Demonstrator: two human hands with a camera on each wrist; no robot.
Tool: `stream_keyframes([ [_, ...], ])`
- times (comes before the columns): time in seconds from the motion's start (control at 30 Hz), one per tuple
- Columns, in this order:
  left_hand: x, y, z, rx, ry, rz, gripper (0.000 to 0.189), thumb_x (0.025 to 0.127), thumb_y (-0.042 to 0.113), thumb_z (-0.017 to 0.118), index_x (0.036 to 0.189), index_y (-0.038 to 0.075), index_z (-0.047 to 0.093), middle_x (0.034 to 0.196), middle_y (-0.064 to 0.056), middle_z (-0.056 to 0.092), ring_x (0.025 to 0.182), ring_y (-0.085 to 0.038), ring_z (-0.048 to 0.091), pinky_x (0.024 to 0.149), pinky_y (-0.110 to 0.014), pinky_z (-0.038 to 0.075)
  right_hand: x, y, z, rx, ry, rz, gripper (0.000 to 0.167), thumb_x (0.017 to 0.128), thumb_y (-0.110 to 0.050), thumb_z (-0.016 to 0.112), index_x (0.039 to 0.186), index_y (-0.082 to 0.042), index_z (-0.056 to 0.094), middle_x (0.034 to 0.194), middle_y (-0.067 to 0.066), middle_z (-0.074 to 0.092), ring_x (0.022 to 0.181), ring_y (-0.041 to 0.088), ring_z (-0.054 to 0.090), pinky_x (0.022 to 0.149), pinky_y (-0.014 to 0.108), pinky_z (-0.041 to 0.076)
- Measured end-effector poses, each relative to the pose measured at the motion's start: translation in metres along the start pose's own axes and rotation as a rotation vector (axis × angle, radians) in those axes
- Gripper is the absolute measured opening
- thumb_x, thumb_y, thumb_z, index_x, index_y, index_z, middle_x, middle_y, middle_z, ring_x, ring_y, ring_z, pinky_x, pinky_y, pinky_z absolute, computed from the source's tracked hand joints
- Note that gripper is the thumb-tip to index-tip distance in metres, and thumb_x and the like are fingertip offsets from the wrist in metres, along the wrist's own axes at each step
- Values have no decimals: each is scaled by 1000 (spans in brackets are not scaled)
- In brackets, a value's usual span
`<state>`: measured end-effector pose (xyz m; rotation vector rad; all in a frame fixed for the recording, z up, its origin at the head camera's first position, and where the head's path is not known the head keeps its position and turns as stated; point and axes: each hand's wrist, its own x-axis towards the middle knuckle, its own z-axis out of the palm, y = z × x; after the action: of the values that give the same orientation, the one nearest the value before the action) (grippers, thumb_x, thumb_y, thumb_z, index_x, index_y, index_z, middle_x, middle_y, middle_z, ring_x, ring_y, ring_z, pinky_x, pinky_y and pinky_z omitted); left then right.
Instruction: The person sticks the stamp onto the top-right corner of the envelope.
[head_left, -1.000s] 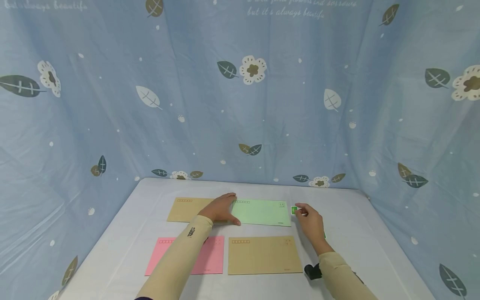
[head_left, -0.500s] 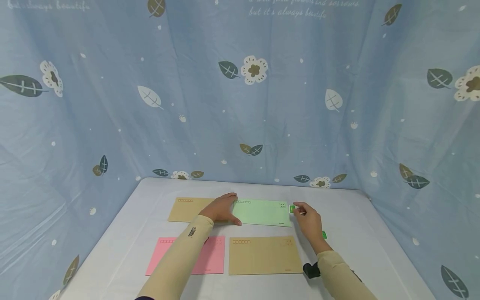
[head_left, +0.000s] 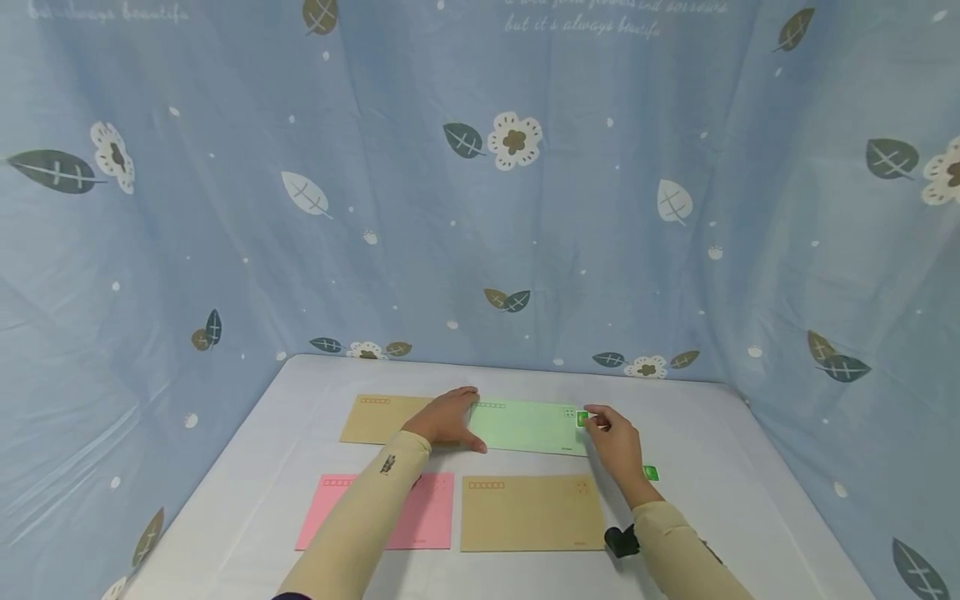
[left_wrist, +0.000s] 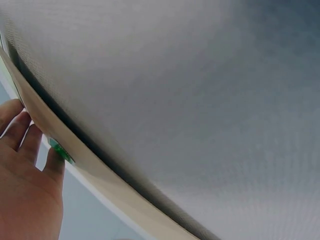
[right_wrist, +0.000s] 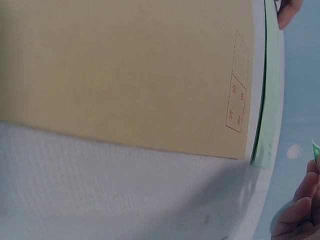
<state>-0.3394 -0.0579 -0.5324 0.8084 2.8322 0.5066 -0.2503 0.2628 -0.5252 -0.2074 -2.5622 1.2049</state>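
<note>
My right hand pinches a small green stamp by its right side. The stamp overlaps the upper right corner of the green envelope, beside the printed stamp box. In the right wrist view a corner of the stamp shows above the curled fingers. My left hand is spread, thumb toward me, resting over the left end of the green envelope and the right end of the back tan envelope. In the left wrist view a green stamp is on the tan envelope, by a fingertip.
A pink envelope lies front left, partly under the left sleeve. Beside it lies another tan envelope. A second loose green stamp is on the white table right of my right hand. A blue patterned curtain surrounds the table.
My right hand has moved slightly left with the stamp, from beside the green envelope to over its upper right corner. The left hand keeps its place; the head view has shifted a little.
</note>
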Motion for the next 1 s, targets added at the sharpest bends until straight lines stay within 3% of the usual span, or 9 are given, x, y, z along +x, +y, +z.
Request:
stream_keyframes([
  [0.7,-5,5,-6,23,-28,-25,115,69,65,86,156,6,40,164,-5,33,151,-22,30,123,-36,27,4,-6,13,-11,-24,-17,28,98,-16,66,124,-8,71,99,8,70,87,23,59,70,31,48],
  [1.0,-6,10,-11,-6,-38,-16,114,70,60,88,155,2,39,164,-8,33,151,-25,30,123,-38,27,8,-10,19,2,-29,-19,26,98,-17,67,123,-9,72,98,8,71,83,22,59,66,30,47],
])
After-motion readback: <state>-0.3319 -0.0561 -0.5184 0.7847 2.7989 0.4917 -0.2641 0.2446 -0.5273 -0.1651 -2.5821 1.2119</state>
